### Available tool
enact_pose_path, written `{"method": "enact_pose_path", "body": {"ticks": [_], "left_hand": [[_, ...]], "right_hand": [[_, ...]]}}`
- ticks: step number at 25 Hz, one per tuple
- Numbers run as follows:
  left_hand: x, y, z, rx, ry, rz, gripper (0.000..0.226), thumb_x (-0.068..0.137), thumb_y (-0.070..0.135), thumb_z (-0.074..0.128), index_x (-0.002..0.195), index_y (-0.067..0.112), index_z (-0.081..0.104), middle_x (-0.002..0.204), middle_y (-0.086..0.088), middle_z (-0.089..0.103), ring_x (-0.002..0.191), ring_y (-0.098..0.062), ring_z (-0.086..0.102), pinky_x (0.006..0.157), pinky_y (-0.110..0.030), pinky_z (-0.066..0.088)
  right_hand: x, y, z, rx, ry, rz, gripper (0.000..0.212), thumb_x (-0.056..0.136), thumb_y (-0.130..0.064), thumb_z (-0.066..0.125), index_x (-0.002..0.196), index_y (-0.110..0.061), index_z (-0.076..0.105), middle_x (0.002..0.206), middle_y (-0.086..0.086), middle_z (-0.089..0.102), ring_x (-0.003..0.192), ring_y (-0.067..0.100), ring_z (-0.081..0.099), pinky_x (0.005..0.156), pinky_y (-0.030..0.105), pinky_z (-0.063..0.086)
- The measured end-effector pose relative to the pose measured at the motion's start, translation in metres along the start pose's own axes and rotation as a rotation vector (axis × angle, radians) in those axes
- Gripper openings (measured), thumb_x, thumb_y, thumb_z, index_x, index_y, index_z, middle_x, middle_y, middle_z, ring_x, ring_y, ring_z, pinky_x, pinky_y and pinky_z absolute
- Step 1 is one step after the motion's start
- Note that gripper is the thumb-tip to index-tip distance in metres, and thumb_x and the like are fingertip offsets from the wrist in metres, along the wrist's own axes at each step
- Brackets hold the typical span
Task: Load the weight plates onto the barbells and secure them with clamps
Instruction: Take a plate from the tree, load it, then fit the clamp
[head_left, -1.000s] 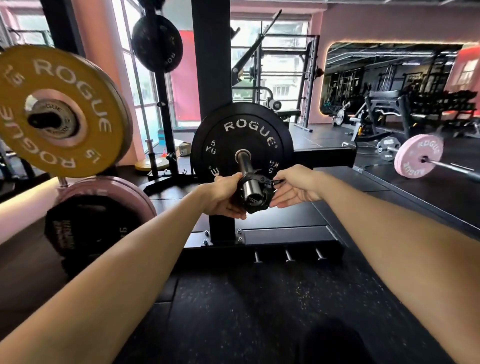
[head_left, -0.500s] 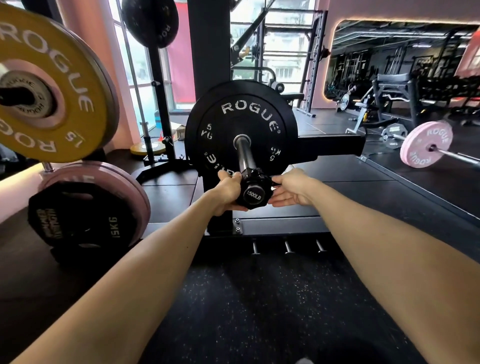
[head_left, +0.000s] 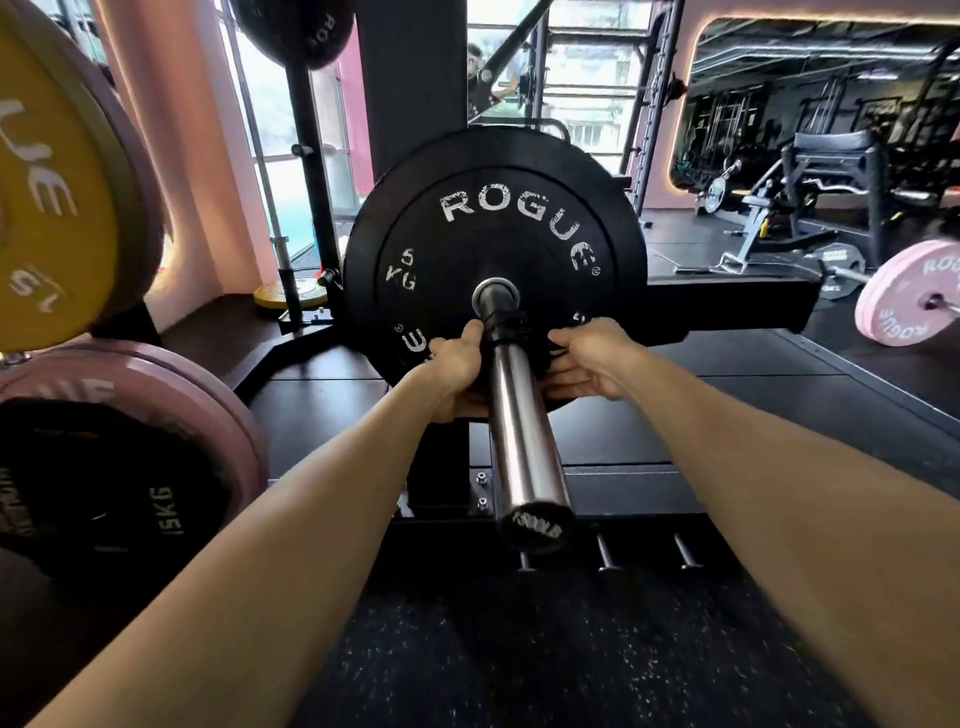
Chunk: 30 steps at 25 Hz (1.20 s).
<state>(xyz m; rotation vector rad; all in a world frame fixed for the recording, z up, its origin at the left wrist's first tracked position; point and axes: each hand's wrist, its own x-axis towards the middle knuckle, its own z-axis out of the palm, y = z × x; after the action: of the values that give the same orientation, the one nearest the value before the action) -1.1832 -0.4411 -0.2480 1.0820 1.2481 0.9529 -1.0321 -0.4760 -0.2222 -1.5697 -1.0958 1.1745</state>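
We are at the securing step: the black 5 kg plate (head_left: 493, 249) already sits on the barbell sleeve (head_left: 522, 431), and the clamp (head_left: 501, 325) has been slid up the sleeve until it lies close against the plate's hub, just below the centre of the plate.

Our left hand (head_left: 452, 371) holds the clamp from its 9 o'clock side, thumb on top and the fingers curled under the sleeve. Our right hand (head_left: 587, 361) comes in from 3 o'clock — its fingers are partly curled towards the clamp's lever side, but the picture is too blurred there to say whether they pinch the lever or only touch it.

Next, we judge, the clamp needs pressing flush to the plate and its lever closing so that it bites the sleeve; whether it is already locked we cannot tell.

Off at 9 o'clock a yellow plate (head_left: 47, 197) hangs on storage above a pink plate (head_left: 171, 384), and at 3 o'clock a second barbell with a pink plate (head_left: 906, 301) rests on the floor.
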Motion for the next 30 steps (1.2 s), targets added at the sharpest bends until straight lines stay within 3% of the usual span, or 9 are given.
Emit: {"method": "enact_pose_path", "body": {"ticks": [5,10,13,16,20,23,25,27,30], "left_hand": [[0.093,0.014,0.0,-0.076,0.023,-0.028,0.067,0.098,0.058,0.04,0.136,0.004,0.046,0.1,-0.016,0.072,0.08,-0.027,0.071,0.055,-0.037,0.057],[0.15,0.019,0.002,-0.068,0.099,0.001,0.063,0.098,0.053,0.044,0.139,0.005,0.042,0.098,-0.013,0.067,0.072,-0.023,0.067,0.039,-0.026,0.049],[0.162,0.021,0.002,-0.059,0.073,0.001,0.061,0.097,0.051,0.044,0.138,0.006,0.044,0.114,-0.017,0.066,0.078,-0.027,0.069,0.043,-0.03,0.053],[0.162,0.024,0.001,-0.104,0.02,-0.035,0.065,0.093,0.052,0.048,0.141,0.007,0.043,0.104,-0.02,0.071,0.074,-0.03,0.072,0.051,-0.038,0.056],[0.161,0.025,0.003,-0.126,0.021,-0.034,0.063,0.093,0.05,0.049,0.139,0.008,0.046,0.102,-0.02,0.07,0.067,-0.03,0.071,0.051,-0.038,0.056],[0.162,0.023,0.004,-0.158,0.021,-0.038,0.061,0.093,0.046,0.049,0.139,0.007,0.047,0.102,-0.02,0.068,0.064,-0.029,0.069,0.053,-0.04,0.056],[0.163,0.023,0.005,-0.176,0.029,-0.023,0.06,0.093,0.046,0.049,0.14,0.008,0.046,0.112,-0.022,0.066,0.064,-0.028,0.068,0.052,-0.039,0.056],[0.162,0.023,0.006,-0.178,0.031,-0.013,0.059,0.094,0.046,0.048,0.139,0.009,0.046,0.122,-0.024,0.064,0.07,-0.029,0.068,0.051,-0.039,0.056],[0.162,0.023,0.006,-0.205,0.038,-0.035,0.059,0.093,0.049,0.051,0.137,0.009,0.049,0.11,-0.021,0.069,0.073,-0.031,0.071,0.053,-0.042,0.057]], "right_hand": [[0.076,-0.022,0.005,-0.044,-0.014,-0.001,0.024,0.105,-0.02,0.041,0.107,0.001,0.053,0.111,0.027,0.062,0.107,0.041,0.064,0.079,0.043,0.054],[0.129,-0.035,0.007,-0.065,-0.002,-0.011,0.028,0.104,-0.02,0.043,0.086,-0.001,0.051,0.105,0.028,0.064,0.078,0.035,0.066,0.07,0.04,0.055],[0.137,-0.04,0.006,-0.076,-0.024,-0.002,0.024,0.105,-0.017,0.042,0.11,0.005,0.051,0.093,0.024,0.06,0.088,0.038,0.066,0.082,0.04,0.051],[0.136,-0.045,0.005,-0.072,-0.021,0.003,0.034,0.105,-0.011,0.041,0.129,0.013,0.045,0.119,0.03,0.058,0.114,0.045,0.06,0.087,0.043,0.049],[0.142,-0.046,0.007,-0.127,0.075,-0.04,0.021,0.102,-0.009,0.046,0.102,0.009,0.055,0.106,0.023,0.064,0.098,0.041,0.067,0.08,0.041,0.056],[0.145,-0.059,0.009,-0.419,0.238,-0.239,0.019,0.091,-0.013,0.056,0.082,0.002,0.063,0.08,0.018,0.072,0.073,0.032,0.072,0.076,0.044,0.06],[0.135,-0.072,0.016,-0.74,0.362,-0.395,0.016,0.088,-0.019,0.061,0.084,-0.004,0.064,0.094,0.015,0.072,0.087,0.032,0.071,0.08,0.037,0.056],[0.124,-0.08,0.026,-0.99,0.451,-0.505,0.023,0.091,-0.023,0.061,0.106,-0.006,0.066,0.115,0.015,0.065,0.107,0.035,0.063,0.082,0.036,0.048],[0.114,-0.078,0.037,-1.185,0.511,-0.599,0.024,0.096,-0.019,0.055,0.117,-0.008,0.062,0.122,0.014,0.062,0.112,0.035,0.061,0.077,0.034,0.042]]}}
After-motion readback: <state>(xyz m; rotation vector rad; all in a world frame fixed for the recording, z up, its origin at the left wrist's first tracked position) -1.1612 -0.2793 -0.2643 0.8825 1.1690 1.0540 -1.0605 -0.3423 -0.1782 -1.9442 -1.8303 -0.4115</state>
